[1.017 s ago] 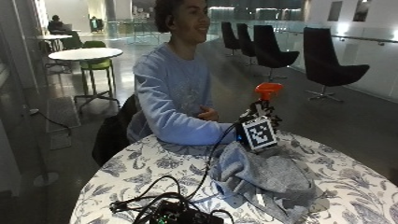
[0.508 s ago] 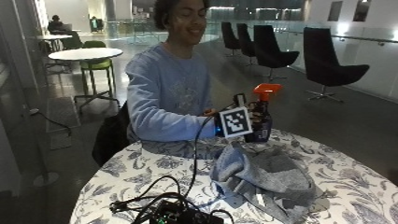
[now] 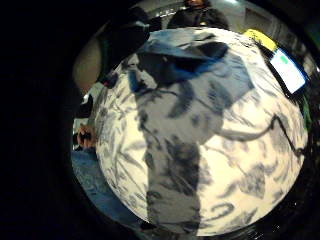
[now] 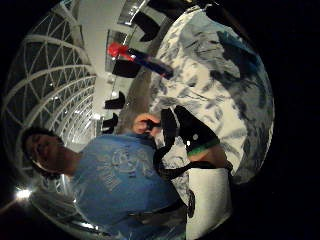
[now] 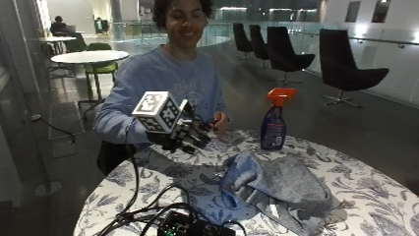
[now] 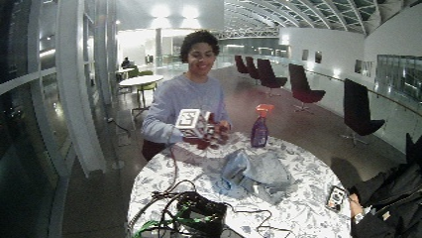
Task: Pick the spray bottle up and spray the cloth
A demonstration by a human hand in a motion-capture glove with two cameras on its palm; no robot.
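The spray bottle (image 5: 274, 120), purple with an orange trigger head, stands upright on the flowered table (image 5: 367, 182) at its far side. It also shows in the thumb side palm view (image 4: 145, 59) and the wide view (image 6: 259, 131). A blue-grey cloth (image 5: 275, 184) lies crumpled in the middle of the table, in front of the bottle. My gloved right hand (image 5: 187, 135) hangs in the air over the table's left side, well left of the bottle, fingers loosely curled and holding nothing. The little finger side palm view looks down on the cloth (image 3: 190, 65).
The bare left hand (image 5: 219, 122) rests at the table's far edge behind the gloved hand. A black device with cables (image 5: 183, 223) sits at the near left edge. A phone (image 6: 336, 197) lies at the near right. Black chairs stand beyond the table.
My right hand was at the spray bottle a second ago. It has drawn away to the left and holds nothing now. The bottle stays standing on the table.
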